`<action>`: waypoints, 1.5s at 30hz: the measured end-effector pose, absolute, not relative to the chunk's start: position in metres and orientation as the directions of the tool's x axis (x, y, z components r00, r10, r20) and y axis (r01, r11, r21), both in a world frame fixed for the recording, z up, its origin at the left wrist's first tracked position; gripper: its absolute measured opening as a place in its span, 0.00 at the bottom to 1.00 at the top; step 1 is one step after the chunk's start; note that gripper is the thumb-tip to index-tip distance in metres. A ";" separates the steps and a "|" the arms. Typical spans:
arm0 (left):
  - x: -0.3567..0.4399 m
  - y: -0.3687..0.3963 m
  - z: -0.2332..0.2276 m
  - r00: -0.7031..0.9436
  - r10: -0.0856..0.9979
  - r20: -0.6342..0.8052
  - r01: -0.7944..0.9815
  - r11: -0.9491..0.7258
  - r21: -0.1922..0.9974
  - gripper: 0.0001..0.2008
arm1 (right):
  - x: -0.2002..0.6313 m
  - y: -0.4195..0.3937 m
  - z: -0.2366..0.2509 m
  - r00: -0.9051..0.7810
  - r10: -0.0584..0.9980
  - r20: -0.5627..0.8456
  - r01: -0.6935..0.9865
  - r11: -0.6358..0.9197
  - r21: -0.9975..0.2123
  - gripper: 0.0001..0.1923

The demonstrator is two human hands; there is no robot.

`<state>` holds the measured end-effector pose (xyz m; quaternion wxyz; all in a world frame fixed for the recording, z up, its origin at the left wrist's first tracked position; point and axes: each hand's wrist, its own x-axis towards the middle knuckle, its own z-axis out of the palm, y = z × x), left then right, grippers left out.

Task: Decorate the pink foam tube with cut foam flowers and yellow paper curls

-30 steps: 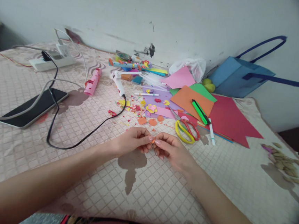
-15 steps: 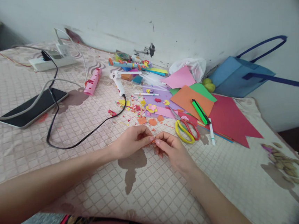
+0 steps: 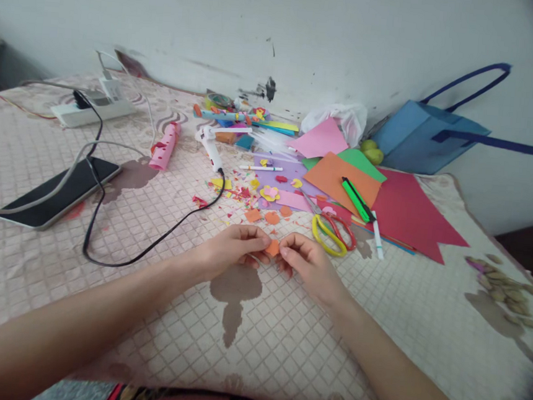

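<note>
Between my two hands is a small orange paper piece (image 3: 272, 248), held above the patterned cloth. My left hand (image 3: 238, 247) pinches its left side with thumb and fingers. On the other side, the thumb and fingertips of my right hand (image 3: 305, 259) close on its right edge. Just beyond lie several loose orange paper cutouts (image 3: 272, 217). Scissors with yellow and red handles (image 3: 333, 234) rest close to my right hand. A yellow paper flower (image 3: 269, 193) lies farther back among scraps.
At left are a tablet (image 3: 62, 191), a power strip (image 3: 92, 112) and a pink paper roll (image 3: 165, 146). A white glue gun (image 3: 211, 148) trails a black cord. Coloured sheets (image 3: 410, 212), a green cutter (image 3: 356, 200) and a blue bag (image 3: 428, 136) occupy the right.
The orange paper piece, mostly hidden by my fingers before, now shows its flat face. My fingertips have moved slightly apart around it.
</note>
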<state>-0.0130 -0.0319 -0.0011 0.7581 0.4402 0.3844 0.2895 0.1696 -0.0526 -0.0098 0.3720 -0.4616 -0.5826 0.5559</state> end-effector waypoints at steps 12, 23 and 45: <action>-0.011 -0.032 0.001 0.542 0.812 -0.216 0.051 0.225 0.973 0.15 | 0.168 -0.054 -0.005 -0.284 0.959 -0.011 0.208 0.050 -0.977 0.04; -0.013 -0.033 -0.006 0.591 0.789 -0.166 0.112 0.123 0.986 0.12 | 0.168 -0.052 -0.007 -0.303 0.949 -0.090 0.125 -0.054 -0.991 0.09; -0.014 -0.031 -0.002 0.589 0.763 -0.264 0.058 0.286 0.956 0.11 | 0.167 -0.053 -0.006 -0.288 0.951 -0.114 0.086 -0.093 -0.992 0.12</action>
